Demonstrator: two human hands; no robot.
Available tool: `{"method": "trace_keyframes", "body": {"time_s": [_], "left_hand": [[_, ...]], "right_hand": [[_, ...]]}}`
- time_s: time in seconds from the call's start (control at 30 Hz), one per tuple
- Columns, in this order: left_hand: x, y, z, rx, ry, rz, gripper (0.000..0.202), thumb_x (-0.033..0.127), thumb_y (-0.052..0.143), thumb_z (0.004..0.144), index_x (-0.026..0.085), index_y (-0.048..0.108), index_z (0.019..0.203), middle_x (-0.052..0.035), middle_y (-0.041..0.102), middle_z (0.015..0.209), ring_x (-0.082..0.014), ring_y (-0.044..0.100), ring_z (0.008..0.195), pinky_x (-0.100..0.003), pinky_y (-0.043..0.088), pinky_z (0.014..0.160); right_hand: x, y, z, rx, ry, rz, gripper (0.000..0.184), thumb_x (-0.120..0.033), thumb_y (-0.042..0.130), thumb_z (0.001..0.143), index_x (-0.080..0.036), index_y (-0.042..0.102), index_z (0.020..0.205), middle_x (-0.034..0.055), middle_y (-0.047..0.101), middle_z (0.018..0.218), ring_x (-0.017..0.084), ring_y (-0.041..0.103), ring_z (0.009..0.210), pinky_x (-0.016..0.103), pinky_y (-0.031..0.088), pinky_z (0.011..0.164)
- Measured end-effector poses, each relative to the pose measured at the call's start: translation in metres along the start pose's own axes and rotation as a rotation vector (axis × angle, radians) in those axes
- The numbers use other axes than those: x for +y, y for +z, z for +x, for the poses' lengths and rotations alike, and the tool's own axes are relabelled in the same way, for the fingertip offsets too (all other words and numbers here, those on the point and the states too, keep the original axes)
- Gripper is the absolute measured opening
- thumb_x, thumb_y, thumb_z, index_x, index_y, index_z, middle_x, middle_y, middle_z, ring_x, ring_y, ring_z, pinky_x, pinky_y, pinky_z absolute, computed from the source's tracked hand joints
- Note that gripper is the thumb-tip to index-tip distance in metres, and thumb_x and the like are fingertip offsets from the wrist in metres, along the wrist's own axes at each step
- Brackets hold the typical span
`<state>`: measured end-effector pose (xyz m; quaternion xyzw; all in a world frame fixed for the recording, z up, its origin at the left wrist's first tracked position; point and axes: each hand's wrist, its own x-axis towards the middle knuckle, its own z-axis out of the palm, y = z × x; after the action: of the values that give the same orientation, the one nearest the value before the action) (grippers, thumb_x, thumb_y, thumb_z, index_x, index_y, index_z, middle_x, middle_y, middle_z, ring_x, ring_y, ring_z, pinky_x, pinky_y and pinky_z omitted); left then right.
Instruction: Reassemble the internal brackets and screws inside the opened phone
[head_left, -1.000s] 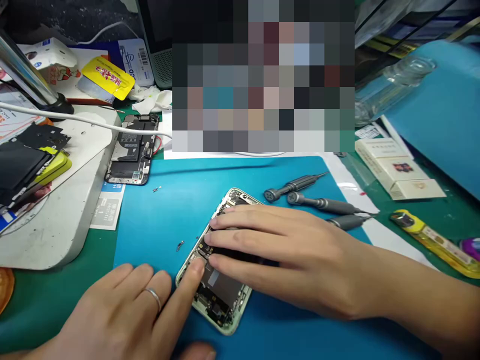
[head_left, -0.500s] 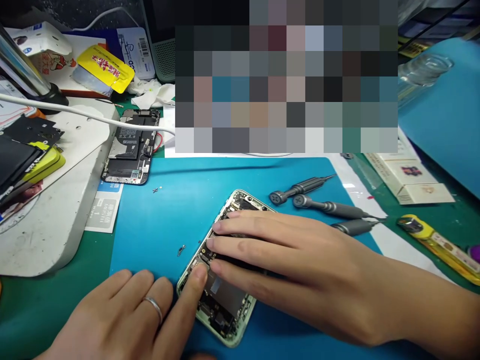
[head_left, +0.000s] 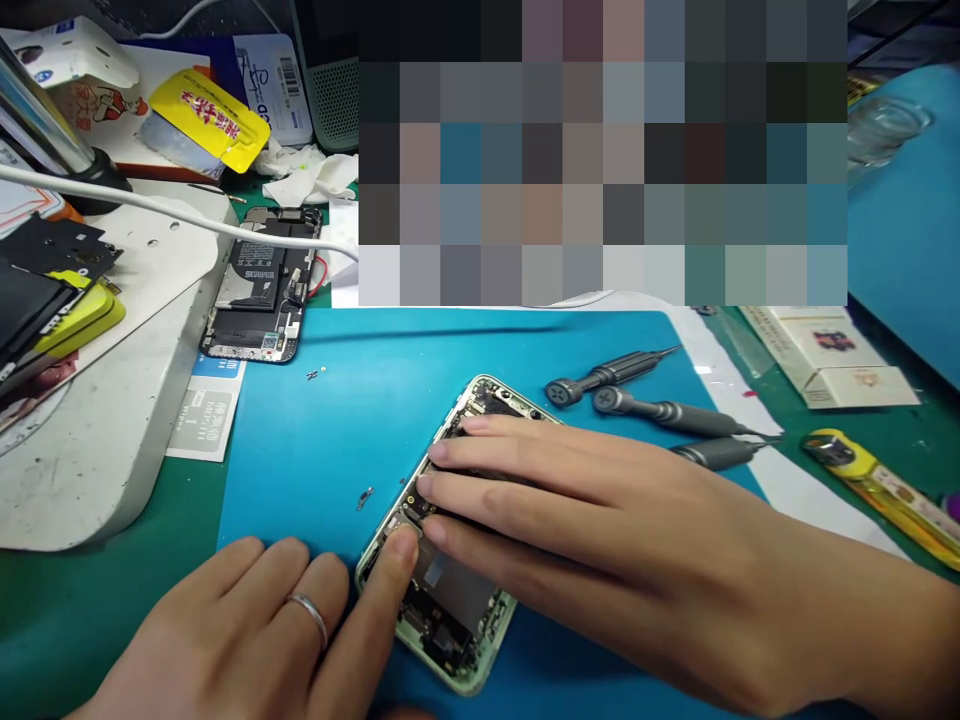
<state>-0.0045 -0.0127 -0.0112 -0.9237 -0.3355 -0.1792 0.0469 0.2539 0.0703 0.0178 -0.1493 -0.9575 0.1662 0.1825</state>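
Note:
An opened smartphone [head_left: 465, 570] with a pale green frame and bare inner parts lies tilted on the blue mat [head_left: 300, 430]. My left hand [head_left: 255, 620], with a ring on one finger, presses its outstretched index fingertip on the phone's left inner side. Its other fingers are bent, apart from the index. Across the phone's upper half lies my right hand [head_left: 600, 530], fingers stretched out, fingertips near the left rim. It covers much of the inside, and neither hand grips anything. Beside the phone on the mat is a small metal part [head_left: 364, 498].
Screwdrivers [head_left: 660, 408] lie right of the phone, with a yellow utility knife [head_left: 877, 490] and a white box [head_left: 832, 355] farther right. At the back left sit another opened phone part [head_left: 259, 290] and tiny screws [head_left: 313, 375]. A white cable [head_left: 172, 215] crosses the left side.
The view has shifted slightly, so the background sits a little differently. Both hands keep practically the same place on the phone.

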Motion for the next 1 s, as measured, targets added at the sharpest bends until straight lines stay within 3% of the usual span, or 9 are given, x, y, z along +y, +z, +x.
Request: {"method": "trace_keyframes", "body": {"time_s": [0.23,0.43,1.0], "left_hand": [[0.001,0.0,-0.002,-0.02,-0.007,-0.016,0.049,0.039,0.046,0.107,0.007,0.056,0.143,-0.001,0.064,0.072,-0.0182,0.062,0.062,-0.035,0.048,0.059],[-0.001,-0.001,-0.001,-0.03,0.005,0.001,0.047,0.038,0.045,0.107,0.009,0.055,0.143,-0.0009,0.066,0.073,-0.0186,0.064,0.064,-0.035,0.043,0.055],[0.0,-0.004,0.003,-0.019,0.039,-0.005,0.045,0.033,0.044,0.109,0.003,0.056,0.14,0.0013,0.064,0.071,-0.0162,0.061,0.059,-0.037,0.039,0.052]], "right_hand": [[0.0,0.002,-0.004,-0.026,0.023,-0.011,0.042,-0.015,0.032,0.107,-0.015,0.073,0.113,0.0063,0.078,0.114,0.018,0.071,0.113,0.03,0.053,0.113],[0.009,0.016,-0.018,0.116,-0.028,0.038,0.04,-0.019,0.031,0.109,-0.012,0.068,0.121,0.0085,0.075,0.122,0.019,0.063,0.13,0.035,0.046,0.12],[0.002,0.014,-0.012,0.05,0.001,0.001,0.044,-0.018,0.027,0.11,-0.013,0.07,0.115,0.0063,0.075,0.118,0.019,0.062,0.123,0.034,0.042,0.12]]}}
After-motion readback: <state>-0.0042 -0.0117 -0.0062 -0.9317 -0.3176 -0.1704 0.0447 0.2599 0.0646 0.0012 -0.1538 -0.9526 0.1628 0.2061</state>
